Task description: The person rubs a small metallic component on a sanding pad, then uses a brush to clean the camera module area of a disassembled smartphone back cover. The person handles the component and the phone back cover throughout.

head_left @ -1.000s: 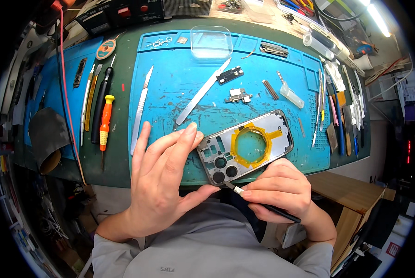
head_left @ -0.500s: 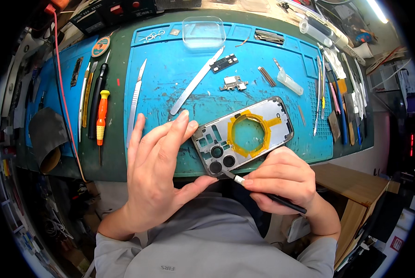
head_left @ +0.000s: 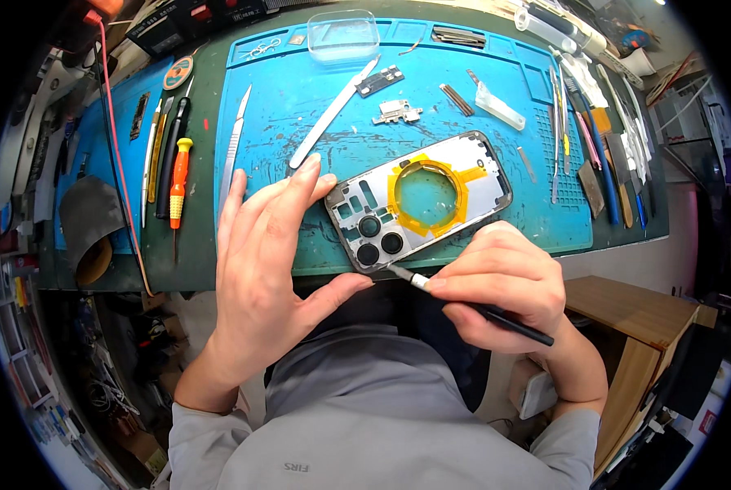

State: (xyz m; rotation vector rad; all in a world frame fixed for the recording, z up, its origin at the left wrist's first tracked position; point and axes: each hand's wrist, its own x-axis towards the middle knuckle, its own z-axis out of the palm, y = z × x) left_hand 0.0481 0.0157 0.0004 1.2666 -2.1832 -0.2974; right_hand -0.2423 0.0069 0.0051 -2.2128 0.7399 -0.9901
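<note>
A grey metal phone frame (head_left: 484, 192) lies tilted near the front edge of the blue mat. Yellow tape (head_left: 462, 198) rings its large round opening, and black camera rings (head_left: 368, 254) sit at its lower left. My left hand (head_left: 263, 245) is open along the frame's left end, fingers stretched out, a fingertip at its upper left corner and the thumb just below the lower one. In a pen-like grip, my right hand (head_left: 504, 282) holds a slim black-handled tool (head_left: 516, 324) with a white band. Its grey tip meets the frame's lower edge beside the camera rings.
Behind the frame lie a metal spatula (head_left: 333, 116), a black part (head_left: 379, 80), a small metal bracket (head_left: 398, 112) and a clear tray (head_left: 342, 37). Left stands an orange-handled screwdriver (head_left: 179, 184). Several tools, including a blue one (head_left: 604, 184), line the right side.
The view has shifted, so the bench sits higher in the picture. The tool's tip has slid outward to the frame's lower edge, and my left thumb has come slightly off the corner.
</note>
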